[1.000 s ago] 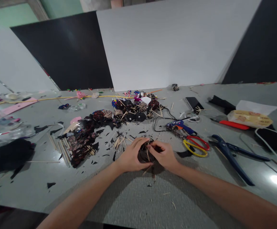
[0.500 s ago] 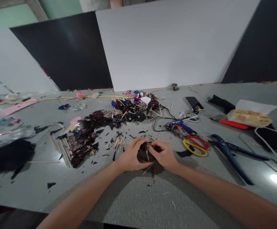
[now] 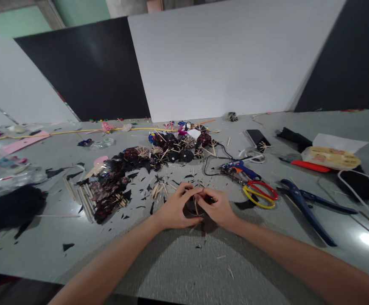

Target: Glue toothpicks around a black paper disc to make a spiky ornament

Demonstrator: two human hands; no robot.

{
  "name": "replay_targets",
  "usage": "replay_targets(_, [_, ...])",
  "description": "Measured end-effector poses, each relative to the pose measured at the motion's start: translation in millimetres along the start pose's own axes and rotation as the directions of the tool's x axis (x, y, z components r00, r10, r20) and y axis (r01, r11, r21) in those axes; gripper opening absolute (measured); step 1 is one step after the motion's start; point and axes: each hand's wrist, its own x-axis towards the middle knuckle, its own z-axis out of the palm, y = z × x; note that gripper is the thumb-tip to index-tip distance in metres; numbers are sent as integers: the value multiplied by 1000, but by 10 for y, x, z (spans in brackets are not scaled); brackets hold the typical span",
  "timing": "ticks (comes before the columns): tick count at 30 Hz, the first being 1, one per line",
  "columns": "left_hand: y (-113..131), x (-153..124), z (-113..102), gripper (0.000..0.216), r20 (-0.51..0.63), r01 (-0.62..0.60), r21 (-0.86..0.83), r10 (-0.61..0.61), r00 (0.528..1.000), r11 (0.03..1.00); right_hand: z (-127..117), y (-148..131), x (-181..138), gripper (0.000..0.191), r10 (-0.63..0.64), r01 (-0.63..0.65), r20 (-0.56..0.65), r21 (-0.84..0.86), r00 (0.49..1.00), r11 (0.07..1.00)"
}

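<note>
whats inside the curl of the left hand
A dark brown piece crossed by a thin wooden stick; the left hand and right hand cover its sides, hiding its full shape.

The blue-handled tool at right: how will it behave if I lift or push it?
The blue-handled tool is unlikely to roll, lying flat on the table. Its spread handles may swing together when gripped. They look thick, so probably stiff.

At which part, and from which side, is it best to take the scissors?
Probably the scissors are best taken by the handle loops, from the near right: the loops lie that way, while the blades point away leftward, beside the glue gun.
</note>
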Motion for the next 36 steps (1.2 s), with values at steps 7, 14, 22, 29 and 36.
replay_targets(7, [12, 13, -3, 85, 4, -4, -16, 4, 1000, 1000, 2, 4, -12, 29, 0, 0, -3, -20, 1000, 1000])
replay_targets(14, [67, 35, 0, 85, -14, 25, -12, -25, 1000, 1000, 8, -39, 0, 23, 11, -11, -10, -4, 1000, 1000])
replay_targets(22, [65, 37, -1, 82, -33, 34, -14, -34, 999, 999, 13, -29, 8, 25, -3, 3, -15, -32, 1000, 999])
replay_targets(29, [42, 38, 14, 79, -66, -1, -39, -2, 998, 999, 5, -58, 2, 27, -14, 14, -11, -31, 1000, 999])
replay_targets(36, [39, 35, 16, 80, -71, -2, -39, 0, 997, 999, 9, -53, -6, 26, 0, -1, -13, -35, 1000, 999])
